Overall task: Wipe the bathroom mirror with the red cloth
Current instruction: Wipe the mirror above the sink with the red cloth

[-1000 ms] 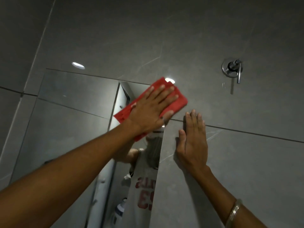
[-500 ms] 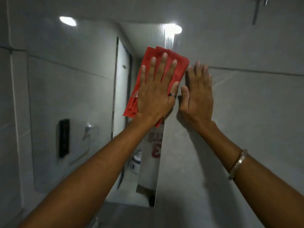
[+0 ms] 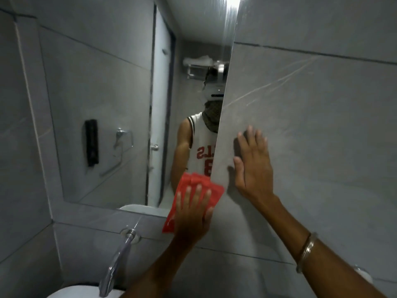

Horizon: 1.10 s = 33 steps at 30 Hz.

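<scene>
The left hand (image 3: 192,214) presses the red cloth (image 3: 194,196) flat against the lower right corner of the mirror (image 3: 103,100), fingers spread wide on top of it. The right hand (image 3: 252,166) lies flat on the grey wall tile (image 3: 322,125) just right of the mirror edge, fingers straight and close together. A chrome tap (image 3: 117,265) stands below.
</scene>
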Tool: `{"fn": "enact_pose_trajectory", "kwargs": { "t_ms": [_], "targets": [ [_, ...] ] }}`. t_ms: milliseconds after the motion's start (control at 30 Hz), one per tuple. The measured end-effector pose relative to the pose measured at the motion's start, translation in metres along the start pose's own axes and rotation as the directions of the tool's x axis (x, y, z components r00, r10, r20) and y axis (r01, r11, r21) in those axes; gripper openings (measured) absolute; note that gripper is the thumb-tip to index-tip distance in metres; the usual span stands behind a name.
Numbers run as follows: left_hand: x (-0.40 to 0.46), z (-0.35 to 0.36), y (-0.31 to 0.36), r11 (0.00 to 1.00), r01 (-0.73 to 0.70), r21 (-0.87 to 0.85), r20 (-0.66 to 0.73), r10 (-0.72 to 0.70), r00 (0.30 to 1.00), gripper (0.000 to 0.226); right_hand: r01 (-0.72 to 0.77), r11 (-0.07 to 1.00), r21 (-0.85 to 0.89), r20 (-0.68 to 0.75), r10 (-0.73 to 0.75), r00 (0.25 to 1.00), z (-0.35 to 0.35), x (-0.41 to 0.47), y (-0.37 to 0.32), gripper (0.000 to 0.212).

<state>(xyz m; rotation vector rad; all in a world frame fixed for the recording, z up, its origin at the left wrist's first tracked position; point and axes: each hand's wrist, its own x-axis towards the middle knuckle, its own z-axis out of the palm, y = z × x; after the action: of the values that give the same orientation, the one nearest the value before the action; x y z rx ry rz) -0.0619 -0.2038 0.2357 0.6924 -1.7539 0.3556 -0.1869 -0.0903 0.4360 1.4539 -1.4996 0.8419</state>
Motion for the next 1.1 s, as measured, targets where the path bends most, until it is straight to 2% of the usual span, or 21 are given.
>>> {"fn": "enact_pose_trajectory", "kwargs": {
  "t_ms": [100,233,333,533,700,900,1100],
  "targets": [
    [-0.032,0.0,-0.01,1.0,0.017,0.019,0.129,-0.019,0.991,0.057,0.026,0.999,-0.034,0.041,-0.025,0.999,0.0,-0.016,0.003,0.063],
    [0.013,-0.015,-0.011,0.999,-0.051,0.016,0.124,0.049,0.991,0.062,0.063,0.995,-0.073,0.018,-0.062,0.998,-0.008,0.012,0.007,0.063],
    [0.106,-0.037,-0.004,0.989,-0.134,0.058,0.095,0.128,0.987,0.064,0.077,0.994,-0.077,-0.032,-0.08,0.996,-0.021,0.066,0.008,0.064],
    [0.34,-0.099,0.016,0.978,-0.201,0.061,-0.084,0.205,0.975,0.07,0.049,0.999,-0.023,-0.208,-0.053,0.977,-0.053,0.185,0.007,0.064],
    [0.455,-0.138,0.018,0.954,-0.271,0.13,-0.038,0.278,0.96,0.07,0.036,0.999,-0.009,-0.275,-0.037,0.961,-0.072,0.239,0.013,0.066],
    [0.466,-0.152,-0.004,0.909,-0.385,0.163,-0.002,0.39,0.921,0.068,0.033,0.999,0.004,-0.273,-0.031,0.962,-0.061,0.243,0.001,0.066],
    [0.459,-0.167,-0.046,0.956,-0.269,0.119,-0.047,0.277,0.96,0.07,0.127,0.991,-0.042,-0.21,-0.133,0.969,-0.038,0.249,-0.045,0.066]
  ]
}}
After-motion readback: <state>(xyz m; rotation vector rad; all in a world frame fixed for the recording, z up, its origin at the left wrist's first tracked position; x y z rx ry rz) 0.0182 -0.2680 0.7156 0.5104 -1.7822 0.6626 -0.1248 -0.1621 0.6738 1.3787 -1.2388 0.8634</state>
